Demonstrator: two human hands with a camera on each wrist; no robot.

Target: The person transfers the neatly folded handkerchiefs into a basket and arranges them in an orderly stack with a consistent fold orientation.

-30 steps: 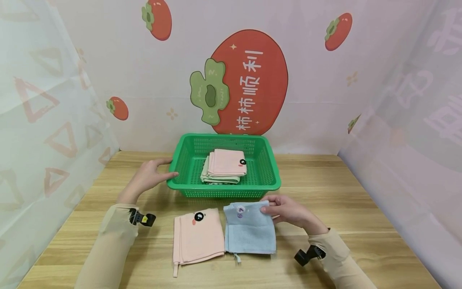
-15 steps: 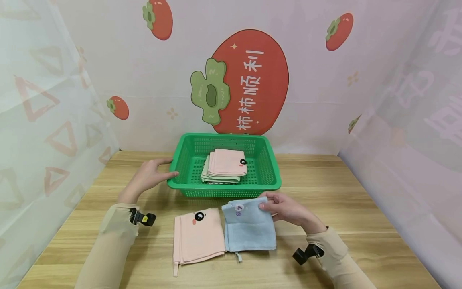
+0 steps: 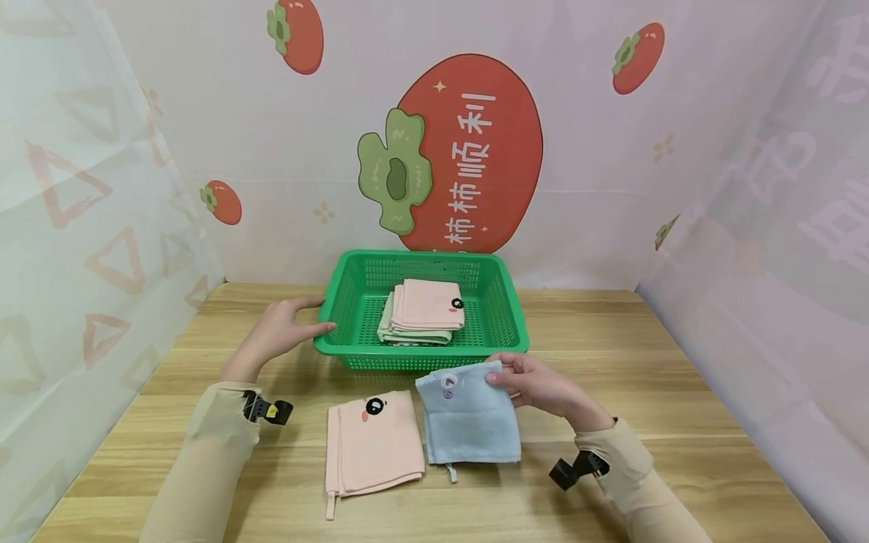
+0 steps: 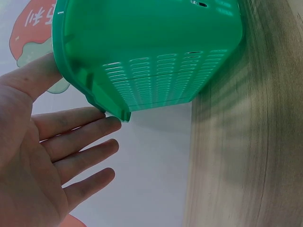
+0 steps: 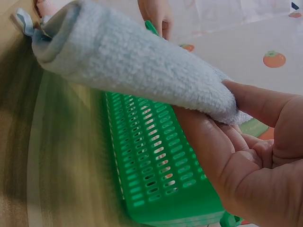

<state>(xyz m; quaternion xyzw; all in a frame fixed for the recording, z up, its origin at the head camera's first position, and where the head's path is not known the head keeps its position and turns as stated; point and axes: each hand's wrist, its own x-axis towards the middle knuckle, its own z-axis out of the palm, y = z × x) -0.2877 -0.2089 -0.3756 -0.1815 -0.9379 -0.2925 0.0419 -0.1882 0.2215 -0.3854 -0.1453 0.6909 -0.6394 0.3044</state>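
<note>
My right hand [image 3: 546, 388] pinches the upper right corner of a folded light-blue small towel [image 3: 468, 422], thumb in front and fingers behind. In the right wrist view the towel [image 5: 132, 61] slants over the tabletop, its hanging loop at the far end. My left hand [image 3: 281, 332] rests at the left rim of a green plastic basket [image 3: 421, 351], thumb over the rim. The left wrist view shows the fingers [image 4: 80, 139] of that hand straight and spread, the nearer ones touching the rim. Left of the blue towel, a folded pink towel [image 3: 376, 452] with an embroidered eye lies on the table.
Inside the basket sits a stack with a pink towel [image 3: 428, 305] on top and a pale green towel [image 3: 417, 336] under it. The wooden table [image 3: 597, 339] ends at a printed backdrop [image 3: 591, 173] behind and at the sides.
The blue towel's upper edge has risen and moved toward the basket with my right hand, and its lower edge has lifted. My left hand and the basket stay put.
</note>
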